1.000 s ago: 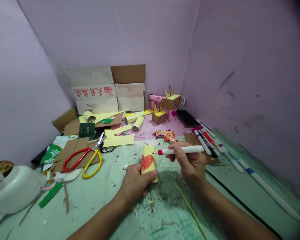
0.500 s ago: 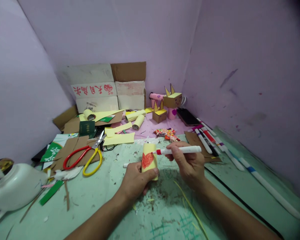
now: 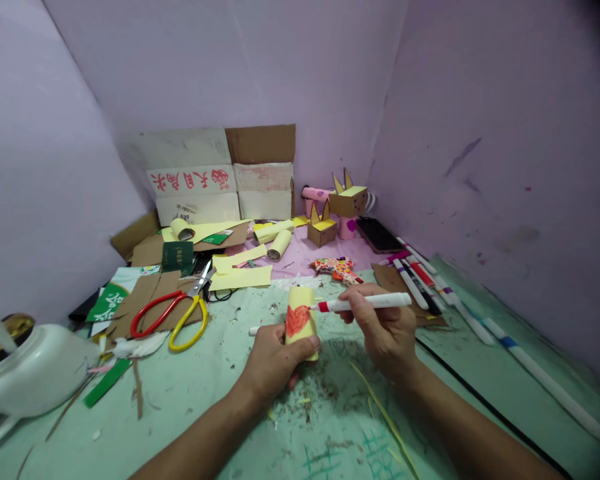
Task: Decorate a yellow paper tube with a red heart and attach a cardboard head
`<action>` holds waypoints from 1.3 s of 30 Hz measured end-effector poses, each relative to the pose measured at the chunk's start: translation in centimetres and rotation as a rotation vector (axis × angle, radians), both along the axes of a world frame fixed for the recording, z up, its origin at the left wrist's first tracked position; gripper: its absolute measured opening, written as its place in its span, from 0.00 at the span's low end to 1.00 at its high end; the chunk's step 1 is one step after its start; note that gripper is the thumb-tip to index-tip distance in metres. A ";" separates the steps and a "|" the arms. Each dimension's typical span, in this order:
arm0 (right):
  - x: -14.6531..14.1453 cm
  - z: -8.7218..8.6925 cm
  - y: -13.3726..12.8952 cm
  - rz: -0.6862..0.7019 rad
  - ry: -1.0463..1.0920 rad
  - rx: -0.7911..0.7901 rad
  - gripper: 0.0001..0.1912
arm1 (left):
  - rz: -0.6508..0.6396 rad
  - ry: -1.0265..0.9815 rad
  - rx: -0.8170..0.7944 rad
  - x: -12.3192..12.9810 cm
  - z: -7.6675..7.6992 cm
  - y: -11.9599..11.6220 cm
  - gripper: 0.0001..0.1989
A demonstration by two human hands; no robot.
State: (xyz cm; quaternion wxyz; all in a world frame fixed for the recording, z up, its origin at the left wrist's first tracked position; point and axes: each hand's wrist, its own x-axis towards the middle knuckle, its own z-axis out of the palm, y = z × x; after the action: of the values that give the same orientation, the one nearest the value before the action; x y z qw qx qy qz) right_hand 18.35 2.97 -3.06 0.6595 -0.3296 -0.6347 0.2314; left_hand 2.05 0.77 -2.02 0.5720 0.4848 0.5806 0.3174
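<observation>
My left hand (image 3: pixel 275 357) grips a yellow paper-covered tube (image 3: pixel 303 300) by its lower part, thumb on the near side. A red coloured patch (image 3: pixel 298 321) shows on the tube's face. Between the fingers of my right hand (image 3: pixel 383 327) is a white marker with a red collar (image 3: pixel 380 301); its tip is at the right part of the red patch. Behind my left hand, a white marker cap or pen end (image 3: pixel 253 331) sticks out on the table.
Scissors (image 3: pixel 187 303) with red and yellow handles lie left, beside cardboard and yellow paper strips (image 3: pixel 243 277). A white pot (image 3: pixel 40 370) stands far left. Markers (image 3: pixel 420 287), a phone (image 3: pixel 377 235) and a cable lie right. Cardboard animal figures (image 3: pixel 323 232) stand behind.
The whole view has shifted slightly, so the scene sits a little further right. Both hands keep their holds, and the marker tip remains at the red patch.
</observation>
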 end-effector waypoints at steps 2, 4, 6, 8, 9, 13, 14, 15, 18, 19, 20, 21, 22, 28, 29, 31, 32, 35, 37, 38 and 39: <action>0.0 0.0 -0.1 -0.001 -0.017 -0.005 0.07 | -0.001 -0.009 0.008 0.0 -0.1 0.0 0.13; 0.0 0.0 -0.1 -0.006 -0.034 -0.016 0.08 | 0.003 -0.016 0.012 0.0 -0.2 0.0 0.13; 0.0 0.0 -0.1 -0.008 -0.044 -0.022 0.08 | 0.002 -0.005 0.007 -0.1 -0.2 0.0 0.12; 0.0 -0.1 -0.1 -0.004 -0.048 -0.020 0.08 | -0.004 0.011 0.007 -0.1 -0.2 -0.1 0.11; 0.0 -0.1 0.0 -0.003 -0.051 -0.021 0.08 | -0.005 0.014 0.008 -0.1 -0.2 -0.1 0.11; -0.1 0.0 0.0 -0.032 -0.029 -0.028 0.08 | 0.014 -0.002 0.013 -0.1 -0.1 -0.3 0.12; -0.1 0.0 0.0 -0.035 -0.021 -0.029 0.08 | 0.016 -0.006 0.017 -0.1 -0.1 -0.3 0.12; -0.1 0.1 0.0 -0.035 -0.015 -0.028 0.08 | 0.016 -0.008 0.019 -0.1 -0.1 -0.3 0.12; -0.2 0.1 -0.1 -0.010 -0.027 -0.030 0.08 | 0.022 -0.006 0.022 0.0 -0.2 -0.2 0.11; -0.2 0.1 -0.1 -0.001 -0.037 -0.033 0.09 | 0.026 -0.003 0.019 0.0 -0.2 -0.1 0.10; -0.2 0.1 0.0 0.007 -0.046 -0.039 0.09 | 0.030 -0.001 0.017 0.0 -0.2 -0.1 0.10; -0.2 0.1 0.0 0.012 -0.052 -0.044 0.09 | 0.033 0.002 0.015 0.0 -0.1 -0.1 0.10; -0.2 0.0 0.0 0.017 -0.056 -0.051 0.09 | 0.032 0.005 0.015 0.0 -0.1 -0.1 0.10; -0.4 -0.1 -0.1 0.025 -0.029 -0.056 0.09 | 0.032 0.006 0.030 -0.1 -0.2 -0.2 0.11; -0.4 -0.2 -0.1 0.021 -0.034 -0.053 0.09 | 0.030 0.001 0.030 -0.1 -0.2 -0.2 0.11; -0.3 -0.3 -0.1 0.010 -0.044 -0.052 0.09 | 0.034 -0.005 0.027 -0.1 -0.2 -0.1 0.12; -0.3 -0.3 -0.1 0.003 -0.043 -0.051 0.09 | 0.039 -0.006 0.025 -0.1 -0.2 -0.1 0.12; -0.2 -0.4 -0.1 -0.007 -0.035 -0.056 0.10 | 0.049 -0.006 0.019 0.0 -0.2 0.0 0.12; -0.3 -0.3 -0.1 -0.009 -0.028 -0.062 0.10 | 0.055 -0.008 0.014 0.0 -0.2 0.0 0.12; -0.3 -0.3 0.0 -0.011 -0.027 -0.066 0.11 | 0.058 -0.010 0.015 0.0 -0.2 0.0 0.12; -0.3 -0.2 0.0 -0.012 -0.027 -0.069 0.11 | 0.060 -0.011 0.016 0.0 -0.3 0.0 0.12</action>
State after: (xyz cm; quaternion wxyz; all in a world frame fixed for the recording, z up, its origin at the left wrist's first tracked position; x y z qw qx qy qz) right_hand 18.01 2.92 -3.28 0.6405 -0.3591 -0.6331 0.2449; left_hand 2.03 0.79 -2.28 0.5615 0.4699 0.5892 0.3419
